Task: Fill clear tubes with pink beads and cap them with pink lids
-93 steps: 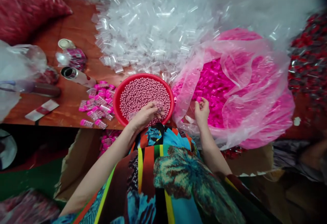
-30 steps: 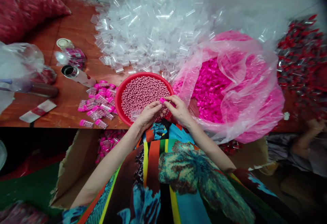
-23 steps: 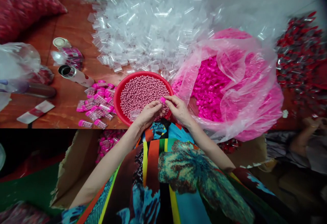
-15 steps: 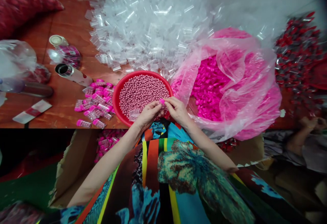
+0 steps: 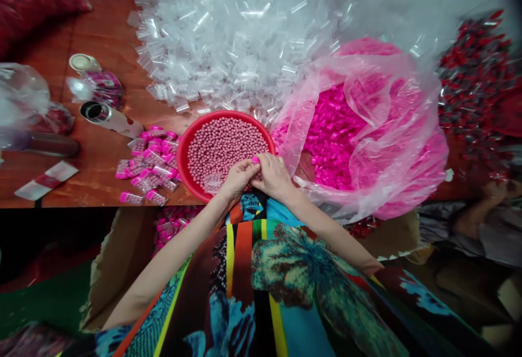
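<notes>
Both hands meet over the right front rim of a red bowl full of small pink beads. A bright pink cap shows between their fingertips. My left hand is closed, pinching the small container under that cap, whose body is mostly hidden by the fingers. Curled over the cap's right side is my right hand, its fingers pressed together. A clear empty container lies on the beads, left of my left hand.
Left of the bowl lie capped, bead-filled containers. Clear containers heap behind it. A plastic bag of pink caps stands right. Below the table edge is a cardboard box. Another person's hand shows far right.
My right hand has turned and closed in over the pink cap, its fingers now wrapped where they were stretched in a pinch. The left hand stays nearly in place.
</notes>
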Demonstrator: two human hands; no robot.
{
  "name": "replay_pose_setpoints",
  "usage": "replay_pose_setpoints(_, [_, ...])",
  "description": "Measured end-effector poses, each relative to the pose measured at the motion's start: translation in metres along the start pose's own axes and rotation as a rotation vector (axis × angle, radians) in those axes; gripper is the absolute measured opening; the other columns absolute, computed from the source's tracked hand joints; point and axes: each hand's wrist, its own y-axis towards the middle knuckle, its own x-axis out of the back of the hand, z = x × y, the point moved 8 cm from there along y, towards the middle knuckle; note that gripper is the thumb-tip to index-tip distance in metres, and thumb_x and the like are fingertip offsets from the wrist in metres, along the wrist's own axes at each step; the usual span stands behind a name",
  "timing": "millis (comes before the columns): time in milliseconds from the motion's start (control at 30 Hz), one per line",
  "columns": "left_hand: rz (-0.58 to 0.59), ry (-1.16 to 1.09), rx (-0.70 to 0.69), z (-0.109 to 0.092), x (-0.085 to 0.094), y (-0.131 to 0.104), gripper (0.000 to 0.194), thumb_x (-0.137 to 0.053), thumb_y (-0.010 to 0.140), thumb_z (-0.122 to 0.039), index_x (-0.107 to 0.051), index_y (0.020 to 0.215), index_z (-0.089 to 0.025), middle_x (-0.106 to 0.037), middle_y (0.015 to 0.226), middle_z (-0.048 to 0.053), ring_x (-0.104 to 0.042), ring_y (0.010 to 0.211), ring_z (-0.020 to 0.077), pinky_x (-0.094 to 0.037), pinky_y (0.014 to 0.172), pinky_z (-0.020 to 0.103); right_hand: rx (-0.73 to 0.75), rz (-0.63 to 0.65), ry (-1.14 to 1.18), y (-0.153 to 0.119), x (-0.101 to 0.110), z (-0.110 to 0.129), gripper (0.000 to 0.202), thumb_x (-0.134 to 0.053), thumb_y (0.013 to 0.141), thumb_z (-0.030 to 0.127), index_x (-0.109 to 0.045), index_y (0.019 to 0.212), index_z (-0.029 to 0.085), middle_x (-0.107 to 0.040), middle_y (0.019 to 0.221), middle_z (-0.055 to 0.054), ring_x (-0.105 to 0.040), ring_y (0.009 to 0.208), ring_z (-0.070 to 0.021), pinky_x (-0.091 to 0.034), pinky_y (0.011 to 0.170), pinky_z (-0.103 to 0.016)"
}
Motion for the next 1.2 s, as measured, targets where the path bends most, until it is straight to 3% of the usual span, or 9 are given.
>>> replay_pose_setpoints(233, [0.018,-0.018,0.003,0.002,-0.003,0.000,0.035,-0.094,0.069,-0.033,-0.071,0.086,-0.013,-0.068,0.074,0.000,-0.061,0.065,0.0104,-0.050,0.064,0.021,0.020,-0.005,0.033,0.004,0.004,-0.005,0.037,-0.083,0.082,0.037,-0.069,0.112,0.020,-0.071,0.108,-0.013,-0.063,0.109,-0.0350,-0.048,0.101,-0.048])
replay_pose_setpoints(367, [0.008,-0.036,-0.027,-0.001,0.002,-0.001,0.039,-0.092,0.074,-0.035,-0.070,0.098,-0.015,-0.072,0.082,0.002,-0.067,0.072,0.0131,-0.053,0.067,0.023,-0.008,-0.019,0.243,0.001,0.007,-0.010,0.059,-0.086,0.079,0.043,-0.063,0.129,0.021,-0.066,0.131,-0.014,-0.059,0.126,-0.0364,-0.045,0.113,-0.053])
replay_pose_setpoints(467, [-0.036,0.002,-0.109,-0.009,0.009,-0.001,0.037,-0.089,0.077,-0.037,-0.070,0.101,-0.016,-0.073,0.087,0.003,-0.068,0.075,0.0139,-0.055,0.071,0.025,-0.234,-0.174,0.565,-0.008,0.007,-0.040,0.078,-0.087,0.074,0.053,-0.054,0.139,0.023,-0.061,0.136,-0.014,-0.063,0.122,-0.0311,-0.053,0.106,-0.049])
replay_pose_setpoints(633, [-0.053,0.255,-0.251,-0.019,0.007,-0.001,0.026,-0.083,0.080,-0.033,-0.072,0.097,-0.017,-0.074,0.089,0.003,-0.068,0.085,0.0165,-0.055,0.084,0.028,-0.536,-0.287,1.007,-0.017,-0.011,-0.073,0.051,-0.076,0.082,0.059,-0.060,0.114,0.023,-0.068,0.096,-0.004,-0.069,0.085,-0.0189,-0.061,0.085,-0.037])
replay_pose_setpoints(700, [-0.055,0.365,-0.273,-0.020,0.004,0.000,0.021,-0.081,0.079,-0.030,-0.073,0.094,-0.017,-0.074,0.089,0.003,-0.068,0.089,0.0177,-0.054,0.086,0.029,-0.457,-0.343,0.947,-0.013,0.001,-0.066,0.042,-0.074,0.087,0.053,-0.063,0.114,0.023,-0.070,0.098,-0.004,-0.070,0.090,-0.0189,-0.061,0.088,-0.036])
replay_pose_setpoints(800, [-0.024,0.346,-0.238,-0.016,0.002,0.001,0.023,-0.080,0.078,-0.031,-0.074,0.095,-0.017,-0.074,0.086,0.003,-0.067,0.084,0.0176,-0.053,0.081,0.029,-0.196,-0.242,0.657,-0.003,0.017,-0.034,0.026,-0.061,0.097,0.035,-0.068,0.119,0.023,-0.070,0.112,-0.008,-0.069,0.109,-0.0234,-0.058,0.102,-0.042])
replay_pose_setpoints(900, [0.005,0.224,-0.154,-0.007,0.003,0.000,0.028,-0.082,0.077,-0.035,-0.073,0.095,-0.016,-0.070,0.078,0.002,-0.063,0.071,0.0148,-0.052,0.069,0.027,-0.016,-0.084,0.318,-0.005,0.016,-0.004,0.043,-0.061,0.092,0.021,-0.064,0.135,0.021,-0.065,0.130,-0.014,-0.061,0.128,-0.0308,-0.053,0.113,-0.050])
replay_pose_setpoints(1033, [0.014,0.087,-0.055,0.001,0.003,-0.003,0.030,-0.085,0.075,-0.036,-0.070,0.089,-0.015,-0.068,0.070,0.001,-0.061,0.062,0.0132,-0.051,0.062,0.025,0.030,-0.029,0.041,-0.009,0.004,0.005,0.074,-0.076,0.081,0.022,-0.051,0.151,0.013,-0.060,0.140,-0.021,-0.056,0.132,-0.0405,-0.051,0.112,-0.058])
replay_pose_setpoints(1200, [0.000,0.062,-0.055,0.001,0.001,-0.005,0.025,-0.087,0.076,-0.032,-0.071,0.085,-0.015,-0.067,0.069,0.001,-0.061,0.061,0.0127,-0.052,0.063,0.025,0.081,-0.125,0.005,-0.008,-0.002,0.001,0.064,-0.074,0.081,0.024,-0.057,0.142,0.012,-0.065,0.126,-0.019,-0.060,0.122,-0.0385,-0.051,0.108,-0.055])
